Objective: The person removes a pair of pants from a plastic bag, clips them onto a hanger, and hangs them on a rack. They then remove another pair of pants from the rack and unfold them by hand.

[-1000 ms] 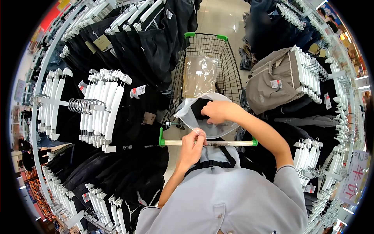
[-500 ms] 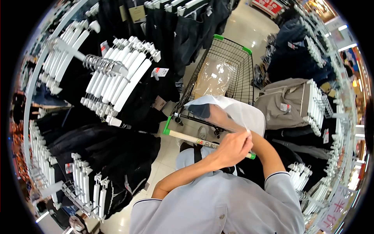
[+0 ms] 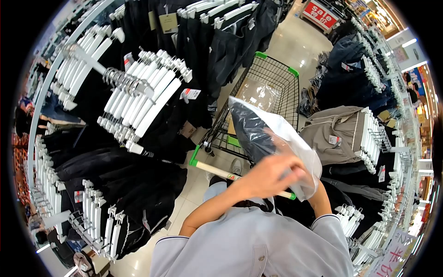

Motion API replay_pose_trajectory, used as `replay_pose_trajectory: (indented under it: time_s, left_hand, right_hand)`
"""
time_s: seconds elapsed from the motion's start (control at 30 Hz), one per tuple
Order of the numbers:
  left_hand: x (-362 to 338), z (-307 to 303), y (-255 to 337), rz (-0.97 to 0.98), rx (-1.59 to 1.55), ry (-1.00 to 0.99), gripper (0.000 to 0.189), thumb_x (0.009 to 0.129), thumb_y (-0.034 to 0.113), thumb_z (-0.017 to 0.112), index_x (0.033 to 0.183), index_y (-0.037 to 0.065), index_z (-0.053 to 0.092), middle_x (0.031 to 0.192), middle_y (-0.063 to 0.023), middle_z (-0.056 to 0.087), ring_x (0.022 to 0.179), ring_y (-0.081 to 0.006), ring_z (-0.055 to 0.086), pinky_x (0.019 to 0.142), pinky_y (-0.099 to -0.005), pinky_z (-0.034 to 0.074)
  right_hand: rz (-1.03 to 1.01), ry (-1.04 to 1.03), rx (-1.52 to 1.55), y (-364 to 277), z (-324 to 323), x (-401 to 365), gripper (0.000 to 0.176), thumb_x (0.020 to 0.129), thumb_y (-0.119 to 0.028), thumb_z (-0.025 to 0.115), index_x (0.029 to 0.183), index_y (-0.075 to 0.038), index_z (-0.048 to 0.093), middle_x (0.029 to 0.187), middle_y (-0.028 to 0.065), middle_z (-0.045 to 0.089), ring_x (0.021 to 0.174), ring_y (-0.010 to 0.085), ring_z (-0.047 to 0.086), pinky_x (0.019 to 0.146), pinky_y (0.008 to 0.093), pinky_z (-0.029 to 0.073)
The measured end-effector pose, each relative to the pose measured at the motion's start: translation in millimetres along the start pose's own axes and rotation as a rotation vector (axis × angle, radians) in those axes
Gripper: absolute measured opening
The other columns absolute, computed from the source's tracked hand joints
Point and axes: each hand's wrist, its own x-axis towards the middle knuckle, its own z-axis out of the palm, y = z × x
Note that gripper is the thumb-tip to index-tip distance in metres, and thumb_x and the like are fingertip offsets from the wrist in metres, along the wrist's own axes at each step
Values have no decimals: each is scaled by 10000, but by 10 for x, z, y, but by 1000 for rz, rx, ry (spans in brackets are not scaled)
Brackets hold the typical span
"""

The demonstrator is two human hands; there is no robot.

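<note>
A clear and white plastic bag [image 3: 295,131] is held up in front of my chest, over the handle end of the shopping cart. Folded black fabric [image 3: 249,127] shows through its clear side. My right forearm [image 3: 319,201] goes into the bag's near end, and skin of my right hand [image 3: 277,142] shows dimly through the plastic beside the black fabric. Crossing from the left, my left hand [image 3: 282,171] overlaps the bag's near part, its fingers smeared by motion. Below is the cart's pale handle [image 3: 214,169] with green ends.
The wire shopping cart [image 3: 287,104] holds a flat package in clear plastic [image 3: 258,94]. Racks of black trousers [image 3: 124,161] on white hangers stand close on the left. Grey-brown trousers [image 3: 330,129] and dark jeans [image 3: 341,87] hang on the right. A red sale sign [image 3: 320,14] stands beyond.
The bag has turned more upright, and more black fabric shows inside. My left hand, closed at the bag's edge before, has shifted slightly down and left and is now blurred.
</note>
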Motion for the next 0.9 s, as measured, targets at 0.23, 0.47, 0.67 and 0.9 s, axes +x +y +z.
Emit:
replay_pose_trajectory:
  time_s: [0.23,0.47,0.67,0.9]
  left_hand:
    - [315,-1036,-1146,-280,287,722,392,996,286,711,1243,-1,607,1193,-121,665,1117,-230,627,952,-362,500]
    - [1011,-692,-1594,-431,77,104,389,1030,232,685,1315,-22,608,1136,-73,696,1007,-111,639,899,-270,511]
    - [1265,-475,-2491,-584,-73,227,209,993,163,724,1040,-39,698,878,-11,719,777,-56,604,693,-226,465]
    - [858,-876,-4257,-1095,544,618,309,922,185,700,1113,-58,705,1041,-214,757,989,-340,735,856,-393,555]
  right_hand:
    - [30,154,330,-112,-397,-244,471,865,-334,708,1224,-33,658,1144,165,692,1042,326,682,935,438,553]
    - [100,352,439,74,-729,-416,500,888,-353,681,1265,-27,642,1188,164,682,1065,313,676,927,429,551]
    - [17,456,289,1042,-1708,-660,443,938,-391,639,1205,-38,627,1118,134,685,1031,293,671,929,407,535]
    - [-667,127,53,-48,-1901,-1817,520,920,-407,639,1241,-2,582,1270,182,623,1188,306,609,1056,424,466]
